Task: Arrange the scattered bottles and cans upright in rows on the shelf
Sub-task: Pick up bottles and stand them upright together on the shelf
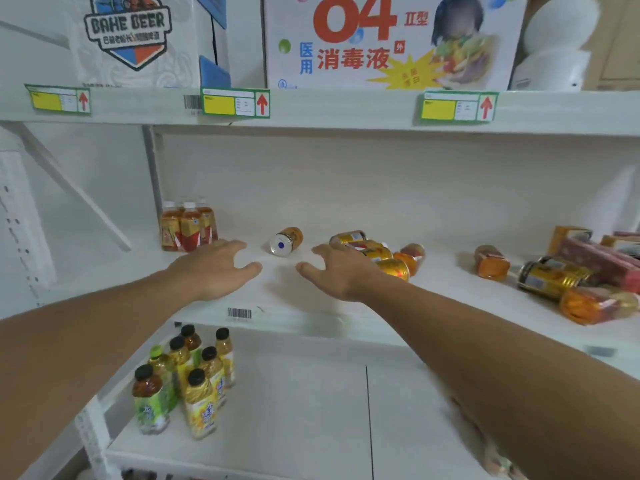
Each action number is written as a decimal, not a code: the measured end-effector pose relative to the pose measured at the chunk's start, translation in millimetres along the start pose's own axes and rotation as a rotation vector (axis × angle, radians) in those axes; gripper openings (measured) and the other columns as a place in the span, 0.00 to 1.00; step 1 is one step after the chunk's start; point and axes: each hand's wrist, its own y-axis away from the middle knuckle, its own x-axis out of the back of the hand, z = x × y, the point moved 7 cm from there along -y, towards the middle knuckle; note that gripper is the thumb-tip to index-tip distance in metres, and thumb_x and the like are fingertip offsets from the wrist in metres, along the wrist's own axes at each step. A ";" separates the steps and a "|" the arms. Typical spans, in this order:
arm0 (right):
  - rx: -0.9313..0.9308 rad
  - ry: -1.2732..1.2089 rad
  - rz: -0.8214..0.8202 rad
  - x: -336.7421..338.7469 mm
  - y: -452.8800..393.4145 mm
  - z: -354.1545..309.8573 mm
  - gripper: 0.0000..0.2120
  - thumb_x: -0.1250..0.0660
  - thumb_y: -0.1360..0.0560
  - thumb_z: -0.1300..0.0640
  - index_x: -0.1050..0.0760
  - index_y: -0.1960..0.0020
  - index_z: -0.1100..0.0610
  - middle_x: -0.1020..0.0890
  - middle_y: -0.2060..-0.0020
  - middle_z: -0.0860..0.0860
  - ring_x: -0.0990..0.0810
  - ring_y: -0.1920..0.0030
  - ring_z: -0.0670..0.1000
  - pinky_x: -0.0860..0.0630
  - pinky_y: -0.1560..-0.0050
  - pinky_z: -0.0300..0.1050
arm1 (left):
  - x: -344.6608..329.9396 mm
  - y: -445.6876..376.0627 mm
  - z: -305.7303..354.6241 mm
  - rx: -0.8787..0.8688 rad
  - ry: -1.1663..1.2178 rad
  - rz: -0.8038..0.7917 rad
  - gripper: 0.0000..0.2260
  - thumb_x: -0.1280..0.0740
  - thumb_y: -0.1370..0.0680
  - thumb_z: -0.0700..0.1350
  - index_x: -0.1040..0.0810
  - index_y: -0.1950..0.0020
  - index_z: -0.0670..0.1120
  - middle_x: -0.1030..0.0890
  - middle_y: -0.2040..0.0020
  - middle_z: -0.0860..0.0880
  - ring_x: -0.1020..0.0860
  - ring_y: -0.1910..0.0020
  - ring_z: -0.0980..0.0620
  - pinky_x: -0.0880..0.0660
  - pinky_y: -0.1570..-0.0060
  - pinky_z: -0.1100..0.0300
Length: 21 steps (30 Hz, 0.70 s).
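On the white middle shelf [311, 306] a gold can [286, 240] lies on its side, its base facing me. My left hand [216, 268] and my right hand [337, 273] hover open on either side, just in front of the can, touching nothing. Behind my right hand lies a heap of gold cans [372, 252] with an orange bottle [412, 258]. Three tea bottles [188, 228] stand upright at the back left. Further right lie an orange bottle [491, 263], a gold can [554, 277] and another orange bottle [595, 304].
Red and yellow boxes [595, 252] lie at the far right of the shelf. The lower shelf holds several upright bottles [187, 379]. Cartons [391, 39] stand on the upper shelf, whose edge [346, 109] carries price tags.
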 end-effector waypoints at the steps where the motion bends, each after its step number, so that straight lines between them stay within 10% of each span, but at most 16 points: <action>1: -0.011 0.004 0.003 4.9 3.3 6.8 0.38 0.46 0.21 0.28 0.33 0.20 0.51 0.31 0.22 0.56 0.33 0.23 0.60 0.34 0.27 0.58 | -3.3 -6.2 10.8 -0.015 0.044 -0.011 0.40 0.45 0.23 0.77 0.40 0.15 0.59 0.39 0.14 0.51 0.36 0.17 0.44 0.33 0.25 0.42; 6: -0.116 0.112 0.026 24.3 17.7 44.1 0.24 0.50 0.25 0.28 0.27 0.41 0.41 0.22 0.41 0.51 0.25 0.38 0.58 0.35 0.36 0.60 | -18.3 -26.8 70.1 -0.167 0.053 0.004 0.40 0.45 0.25 0.76 0.38 0.16 0.59 0.34 0.17 0.51 0.31 0.22 0.44 0.29 0.32 0.45; 21: -0.236 0.010 0.091 48.7 12.0 194.5 0.23 0.48 0.16 0.37 0.26 0.27 0.40 0.23 0.31 0.52 0.26 0.32 0.56 0.34 0.44 0.49 | -49.6 -92.0 142.1 -0.251 0.093 0.030 0.25 0.42 0.14 0.62 0.31 0.20 0.54 0.27 0.22 0.49 0.30 0.23 0.46 0.33 0.33 0.53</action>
